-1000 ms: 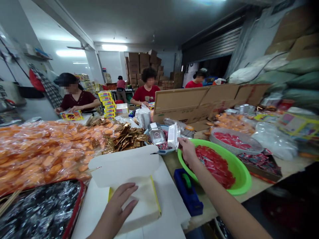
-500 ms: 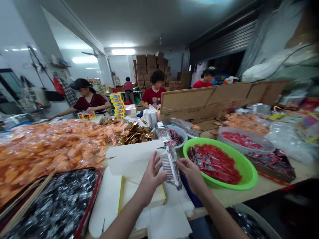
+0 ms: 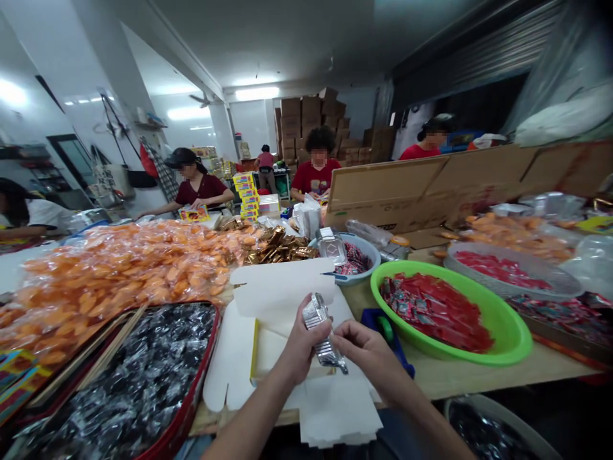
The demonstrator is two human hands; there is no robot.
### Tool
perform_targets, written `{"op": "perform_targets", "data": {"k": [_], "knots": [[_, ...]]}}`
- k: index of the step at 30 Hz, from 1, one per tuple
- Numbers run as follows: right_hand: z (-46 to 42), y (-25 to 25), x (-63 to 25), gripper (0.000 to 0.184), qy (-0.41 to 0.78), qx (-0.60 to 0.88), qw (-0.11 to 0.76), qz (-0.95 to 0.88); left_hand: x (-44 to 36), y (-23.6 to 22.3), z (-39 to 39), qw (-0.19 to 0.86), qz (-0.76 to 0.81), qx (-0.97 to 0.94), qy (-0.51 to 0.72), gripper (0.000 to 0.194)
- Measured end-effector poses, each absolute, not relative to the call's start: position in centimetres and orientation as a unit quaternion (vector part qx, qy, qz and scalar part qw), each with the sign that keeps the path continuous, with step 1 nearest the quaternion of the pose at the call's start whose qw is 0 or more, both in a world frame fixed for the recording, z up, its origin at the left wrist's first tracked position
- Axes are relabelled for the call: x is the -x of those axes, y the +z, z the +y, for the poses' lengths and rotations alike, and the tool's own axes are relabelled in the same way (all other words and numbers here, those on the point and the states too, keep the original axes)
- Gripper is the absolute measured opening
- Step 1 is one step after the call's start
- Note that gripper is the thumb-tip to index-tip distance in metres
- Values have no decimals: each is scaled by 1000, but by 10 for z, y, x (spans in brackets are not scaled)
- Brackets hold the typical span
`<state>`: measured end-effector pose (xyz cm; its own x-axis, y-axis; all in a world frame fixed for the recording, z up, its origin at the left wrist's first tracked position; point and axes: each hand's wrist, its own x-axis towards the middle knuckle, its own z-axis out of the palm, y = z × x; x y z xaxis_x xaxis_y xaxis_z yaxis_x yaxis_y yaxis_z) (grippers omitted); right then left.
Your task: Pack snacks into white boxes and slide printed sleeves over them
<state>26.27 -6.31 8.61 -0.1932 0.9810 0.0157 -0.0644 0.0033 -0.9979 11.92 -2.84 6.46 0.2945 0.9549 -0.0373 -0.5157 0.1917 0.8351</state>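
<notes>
In the head view, a small silver foil tray with ridged sides is held up on its side, perhaps several nested together. My left hand wraps round it from the left, thumb across the ridges. The fingers of my right hand are pinched at the tray's right rim. Beneath both hands lies an opened white cardboard box with a yellow inner edge, its flaps spread out. More foil trays rest at the rim of a pale blue basin beyond.
A green basin of red packets stands right. Left are a red-rimmed tray of black wrapped pieces, thin sticks and a heap of orange wrapped pieces. A cardboard sheet stands behind. Co-workers sit across the table.
My left hand has gone from spread fingers beside the foil tray to a grip round it. The tray has come lower and nearer. The view has turned left.
</notes>
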Motion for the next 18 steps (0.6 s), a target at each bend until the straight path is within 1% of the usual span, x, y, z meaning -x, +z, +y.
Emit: {"op": "perform_targets", "data": {"k": [5,11,15,17,18], "knots": [[-66,83,-256,34,630,390,472,-478,-113,62,-30,723,276,-383,504,95],[-67,77,-252,34,682,363,467,-430,-106,57,-31,736,249,-388,496,93],[-68,76,-247,36,668,364,477,-440,-106,56,-30,740,245,-372,503,92],[-70,76,-246,35,632,378,501,-455,-104,54,-30,736,247,-364,514,88],[-71,77,-248,34,600,393,521,-463,-102,53,-30,733,253,-357,521,83]]}}
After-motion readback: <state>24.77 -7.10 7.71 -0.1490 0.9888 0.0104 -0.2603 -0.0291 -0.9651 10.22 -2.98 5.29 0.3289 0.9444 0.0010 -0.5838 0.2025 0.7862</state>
